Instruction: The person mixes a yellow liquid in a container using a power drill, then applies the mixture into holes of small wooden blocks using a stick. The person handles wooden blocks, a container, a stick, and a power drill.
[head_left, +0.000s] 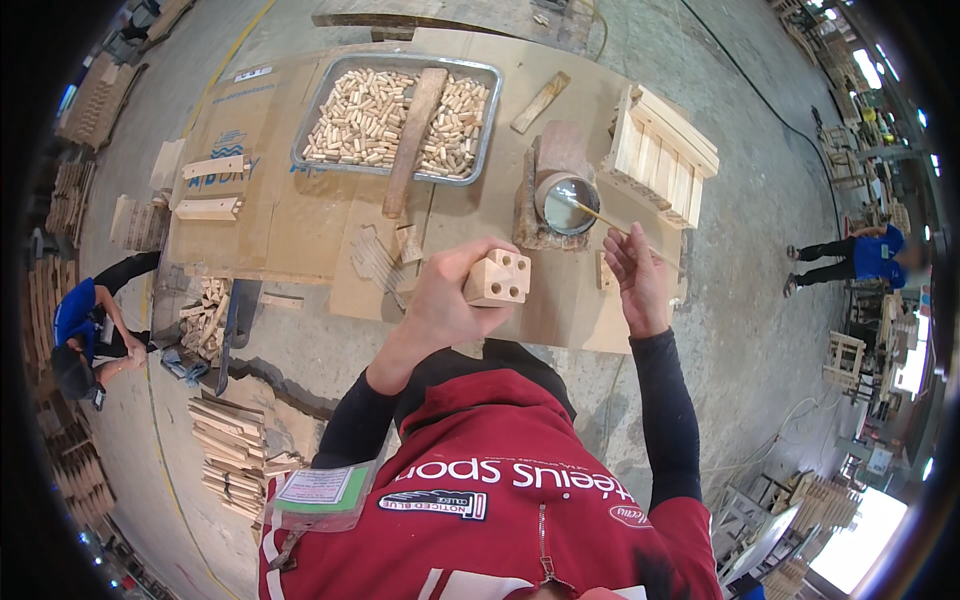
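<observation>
Head view, looking down over the desk (300, 215). I see the left hand (440, 300) raised above the near edge of the desk, its grip closed around a small wooden block (497, 278); the block's end face shows four drilled holes and points toward the right. The right hand (636, 280) is just beside it, fingers pinched shut on a thin stick (600, 215) whose far tip reaches into a round metal tin (567, 203). The tin sits on a worn wooden base at mid-desk.

Behind the tin, toward the right edge, a slatted wooden frame (660, 155) lies tilted on the desk. At the far side, a metal tray (330, 120) holds a heap of short wooden dowels (355, 115), with a long wooden paddle (412, 135) laid across it and reaching down over the tray's near rim. A few loose wood pieces (210, 190) rest on the cardboard covering the desk's left part.

On the floor to the left, stacked wood slats (235, 455) are piled near the desk. A person in blue (80, 325) crouches at the left rim; another person in blue (860, 255) is well apart at the right.
</observation>
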